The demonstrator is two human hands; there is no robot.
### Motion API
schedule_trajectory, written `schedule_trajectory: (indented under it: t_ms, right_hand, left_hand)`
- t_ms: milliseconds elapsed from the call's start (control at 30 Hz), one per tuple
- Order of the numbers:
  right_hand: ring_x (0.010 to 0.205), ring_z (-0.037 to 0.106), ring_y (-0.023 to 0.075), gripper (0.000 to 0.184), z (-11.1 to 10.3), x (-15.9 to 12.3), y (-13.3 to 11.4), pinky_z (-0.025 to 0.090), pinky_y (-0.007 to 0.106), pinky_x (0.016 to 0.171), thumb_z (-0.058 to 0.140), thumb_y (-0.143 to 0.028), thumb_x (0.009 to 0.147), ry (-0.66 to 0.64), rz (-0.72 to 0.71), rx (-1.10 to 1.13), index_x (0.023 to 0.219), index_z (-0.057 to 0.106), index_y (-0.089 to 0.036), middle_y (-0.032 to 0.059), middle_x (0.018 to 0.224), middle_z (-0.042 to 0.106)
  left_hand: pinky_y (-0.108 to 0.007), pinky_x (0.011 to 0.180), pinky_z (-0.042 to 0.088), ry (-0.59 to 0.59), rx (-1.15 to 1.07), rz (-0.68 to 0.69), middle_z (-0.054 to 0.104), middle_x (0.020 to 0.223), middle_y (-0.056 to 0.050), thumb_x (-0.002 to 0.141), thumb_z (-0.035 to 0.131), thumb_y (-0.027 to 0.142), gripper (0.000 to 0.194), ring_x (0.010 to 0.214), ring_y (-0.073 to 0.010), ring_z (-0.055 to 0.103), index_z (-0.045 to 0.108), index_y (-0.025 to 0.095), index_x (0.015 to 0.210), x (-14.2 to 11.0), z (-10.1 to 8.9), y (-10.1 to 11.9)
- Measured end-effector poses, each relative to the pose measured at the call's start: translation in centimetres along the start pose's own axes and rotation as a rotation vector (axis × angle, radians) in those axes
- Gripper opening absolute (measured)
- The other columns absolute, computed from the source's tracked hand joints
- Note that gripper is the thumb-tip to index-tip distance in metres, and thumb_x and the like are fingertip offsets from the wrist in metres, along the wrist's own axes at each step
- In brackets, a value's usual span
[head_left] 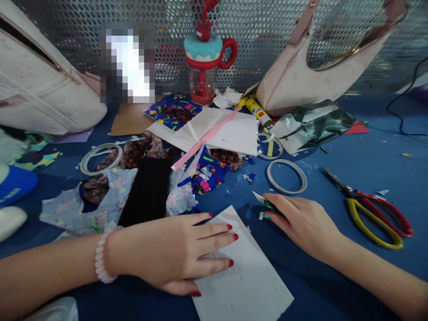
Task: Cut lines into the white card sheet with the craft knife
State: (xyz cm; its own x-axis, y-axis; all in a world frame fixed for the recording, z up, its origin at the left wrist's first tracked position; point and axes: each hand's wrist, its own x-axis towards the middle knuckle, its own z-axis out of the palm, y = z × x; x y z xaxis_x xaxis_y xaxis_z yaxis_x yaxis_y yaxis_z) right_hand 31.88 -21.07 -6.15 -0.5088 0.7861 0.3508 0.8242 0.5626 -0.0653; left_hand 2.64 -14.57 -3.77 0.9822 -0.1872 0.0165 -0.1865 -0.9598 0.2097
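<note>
My left hand (177, 252) lies flat with fingers stretched out on the near-left part of a white sheet of paper (247, 281) on the blue table. It wears a pink bead bracelet (100, 261). My right hand (301, 220) rests just right of the sheet's far corner, fingers closed round a small green-handled craft knife (265, 203) whose blade points left and away. A roll of clear tape (286, 176) lies just beyond the right hand.
Red-and-yellow scissors (374, 207) lie at right. A black phone (147, 191), patterned fabric scraps (203, 174), folded white paper (230, 131), a glue stick (257, 109), another tape roll (100, 157), a toy cup (204, 62) and two pale bags (301, 80) crowd the far side.
</note>
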Motion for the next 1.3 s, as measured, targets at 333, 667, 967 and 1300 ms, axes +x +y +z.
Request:
schedule_trajectory:
  t_ms: [333, 667, 967, 1300]
  right_hand:
    - [0.056, 0.062, 0.0135, 0.021, 0.0, -0.1, -0.1, 0.040, 0.025, 0.050, 0.036, -0.022, 0.105, 0.013, -0.102, 0.009, 0.110, 0.055, -0.015, 0.0041, 0.077, 0.070]
    - [0.061, 0.052, 0.0137, 0.024, -0.7, -0.1, 0.4, 0.035, 0.030, 0.057, 0.047, -0.012, 0.099, -0.092, -0.334, 0.018, 0.119, 0.059, -0.012, 0.0007, 0.074, 0.059]
    - [0.063, 0.051, 0.0141, 0.020, -1.4, 0.1, 0.9, 0.031, 0.031, 0.055, 0.051, -0.015, 0.098, -0.102, -0.436, -0.058, 0.116, 0.060, -0.012, -0.0011, 0.069, 0.054]
    - [0.062, 0.050, 0.0152, 0.022, -1.4, 0.1, 0.8, 0.032, 0.032, 0.054, 0.048, -0.012, 0.098, -0.117, -0.445, -0.059, 0.117, 0.059, -0.010, -0.0011, 0.069, 0.054]
  left_hand:
    - [-0.044, 0.105, 0.046, -0.027, 0.037, 0.011, 0.048, 0.148, -0.017, 0.099, 0.054, 0.042, 0.046, 0.134, -0.0291, 0.048, 0.056, 0.016, 0.136, 0.0, -0.1, 0.0]
    - [-0.042, 0.105, 0.046, -0.006, 0.039, 0.027, 0.051, 0.146, -0.015, 0.100, 0.051, 0.040, 0.042, 0.132, -0.0280, 0.050, 0.056, 0.017, 0.136, -0.1, 0.1, -0.3]
    - [-0.040, 0.104, 0.047, -0.011, 0.028, 0.026, 0.051, 0.146, -0.014, 0.101, 0.050, 0.041, 0.043, 0.134, -0.0277, 0.049, 0.056, 0.017, 0.136, -0.1, 0.2, -0.4]
    - [-0.038, 0.100, 0.051, 0.029, 0.019, 0.021, 0.055, 0.142, -0.013, 0.096, 0.058, 0.042, 0.043, 0.130, -0.0266, 0.053, 0.060, 0.018, 0.132, 0.0, 0.1, -0.4]
